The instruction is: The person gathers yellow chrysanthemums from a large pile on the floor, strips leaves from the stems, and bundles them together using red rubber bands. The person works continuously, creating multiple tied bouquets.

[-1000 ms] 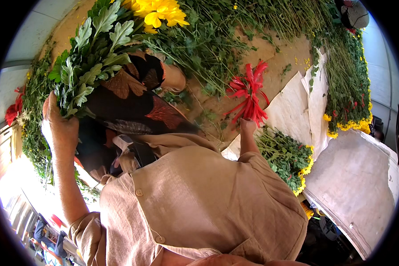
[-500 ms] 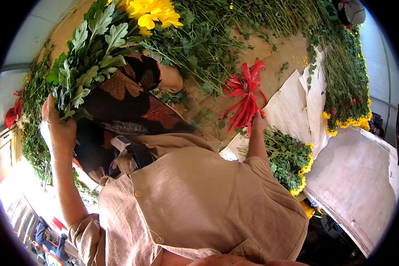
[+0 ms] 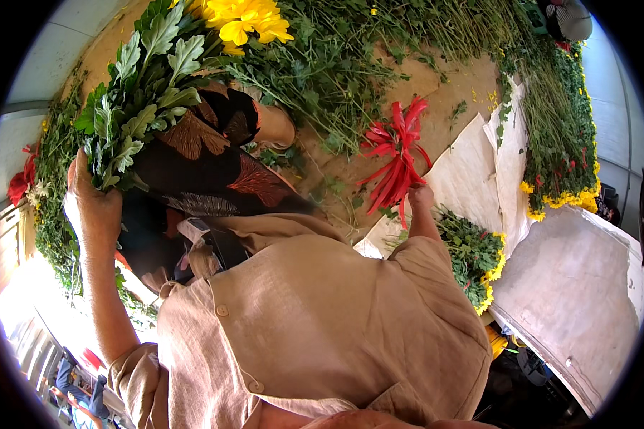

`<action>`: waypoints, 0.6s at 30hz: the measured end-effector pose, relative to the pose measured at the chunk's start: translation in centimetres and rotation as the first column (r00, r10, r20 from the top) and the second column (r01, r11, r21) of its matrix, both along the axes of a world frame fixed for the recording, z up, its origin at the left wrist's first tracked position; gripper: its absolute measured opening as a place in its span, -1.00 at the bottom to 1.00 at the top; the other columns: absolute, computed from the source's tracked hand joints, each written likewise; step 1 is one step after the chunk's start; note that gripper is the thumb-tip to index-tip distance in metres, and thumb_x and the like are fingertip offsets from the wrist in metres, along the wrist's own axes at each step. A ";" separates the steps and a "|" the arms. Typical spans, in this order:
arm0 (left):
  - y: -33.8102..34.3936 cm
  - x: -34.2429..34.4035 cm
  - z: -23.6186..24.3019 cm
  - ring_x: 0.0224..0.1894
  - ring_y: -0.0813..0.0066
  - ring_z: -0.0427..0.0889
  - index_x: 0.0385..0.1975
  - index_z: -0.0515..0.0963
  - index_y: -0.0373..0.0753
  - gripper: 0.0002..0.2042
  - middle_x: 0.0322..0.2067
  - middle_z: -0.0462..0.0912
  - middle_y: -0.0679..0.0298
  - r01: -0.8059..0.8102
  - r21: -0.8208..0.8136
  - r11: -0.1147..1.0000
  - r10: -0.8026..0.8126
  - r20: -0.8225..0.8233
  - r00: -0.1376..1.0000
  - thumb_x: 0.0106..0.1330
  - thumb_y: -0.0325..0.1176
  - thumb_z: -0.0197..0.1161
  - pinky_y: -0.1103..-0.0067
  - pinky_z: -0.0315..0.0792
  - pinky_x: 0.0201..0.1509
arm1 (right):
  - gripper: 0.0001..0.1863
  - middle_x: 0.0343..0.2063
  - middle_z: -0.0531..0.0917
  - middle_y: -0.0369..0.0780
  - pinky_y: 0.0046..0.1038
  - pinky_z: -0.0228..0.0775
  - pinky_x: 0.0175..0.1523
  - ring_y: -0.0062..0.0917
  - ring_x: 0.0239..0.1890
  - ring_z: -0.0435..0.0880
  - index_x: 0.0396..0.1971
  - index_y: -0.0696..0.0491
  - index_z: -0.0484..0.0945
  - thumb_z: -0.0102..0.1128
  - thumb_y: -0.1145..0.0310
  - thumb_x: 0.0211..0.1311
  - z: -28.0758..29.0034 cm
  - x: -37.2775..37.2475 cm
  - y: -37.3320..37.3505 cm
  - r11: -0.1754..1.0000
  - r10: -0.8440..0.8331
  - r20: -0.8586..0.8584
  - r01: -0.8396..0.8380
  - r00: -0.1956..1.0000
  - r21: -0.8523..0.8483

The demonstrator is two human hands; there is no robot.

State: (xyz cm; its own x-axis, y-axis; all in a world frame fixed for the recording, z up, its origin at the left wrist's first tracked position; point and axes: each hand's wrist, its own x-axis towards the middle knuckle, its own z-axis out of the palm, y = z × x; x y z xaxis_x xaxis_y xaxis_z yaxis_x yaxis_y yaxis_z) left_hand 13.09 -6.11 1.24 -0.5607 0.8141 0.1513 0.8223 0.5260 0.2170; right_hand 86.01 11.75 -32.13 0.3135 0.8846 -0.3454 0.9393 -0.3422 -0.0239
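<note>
The left hand point(image 3: 93, 207) grips a leafy flower bunch point(image 3: 157, 79), blooms pointing far; the right hand point(image 3: 420, 196) clutches red strips point(image 3: 397, 161) fanning far-left.

You have two hands in view: your left hand point(image 3: 93, 207) wrapped around one bunch of leafy stems topped with yellow flowers point(image 3: 157, 79), your right hand point(image 3: 418, 196) gripping one bundle of red strips point(image 3: 397, 157). One loose heap of green cuttings point(image 3: 336, 64) lies on the ground, one long row of yellow-flowered stems point(image 3: 558, 136) along the right, and one smaller tied bunch point(image 3: 472, 254) beside about three pale paper sheets point(image 3: 479, 171).
</note>
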 end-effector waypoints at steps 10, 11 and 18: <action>-0.9 -1.2 -0.6 0.10 -0.07 0.66 0.35 0.39 -0.30 -0.25 0.18 0.58 -0.03 0.100 0.014 0.995 -0.096 -0.162 0.982 -0.02 -0.58 0.27 0.28 0.54 0.17 | -0.91 -0.54 0.72 -0.21 -0.46 0.31 -0.64 -0.53 -0.65 0.64 -0.34 0.11 0.71 0.28 0.45 0.23 4.0 0.8 -1.2 0.834 -0.513 -0.613 0.518 0.601 -0.191; -0.9 -1.2 -0.9 0.13 -0.08 0.63 0.36 0.37 -0.30 -0.23 0.19 0.56 -0.05 0.095 0.013 0.995 -0.093 -0.121 0.988 -0.02 -0.60 0.25 0.28 0.52 0.20 | -0.91 -0.56 0.70 -0.22 -0.47 0.26 -0.66 -0.56 -0.67 0.61 -0.33 0.11 0.70 0.26 0.45 0.26 5.4 -0.2 -1.2 0.783 -0.589 -0.615 0.558 0.525 -0.274; 0.2 -0.3 1.0 0.15 -0.10 0.58 0.41 0.31 -0.29 -0.21 0.13 0.57 -0.12 0.045 -0.028 0.999 -0.046 -0.023 0.999 0.01 -0.62 0.23 0.27 0.49 0.22 | -0.78 -0.45 0.67 -0.32 -0.53 0.45 -0.29 -0.64 -0.40 0.60 -0.16 0.19 0.72 0.30 0.36 0.32 11.9 -18.8 0.5 0.956 0.153 -0.790 0.112 0.593 0.270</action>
State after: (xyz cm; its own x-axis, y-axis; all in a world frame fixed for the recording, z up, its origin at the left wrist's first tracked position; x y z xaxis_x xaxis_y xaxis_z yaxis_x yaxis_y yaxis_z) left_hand 12.79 -5.89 2.23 -0.5194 0.8428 0.1414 0.8503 0.4932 0.1836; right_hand 67.25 12.30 -20.27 0.0099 0.9799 -0.1991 0.4999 -0.1773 -0.8477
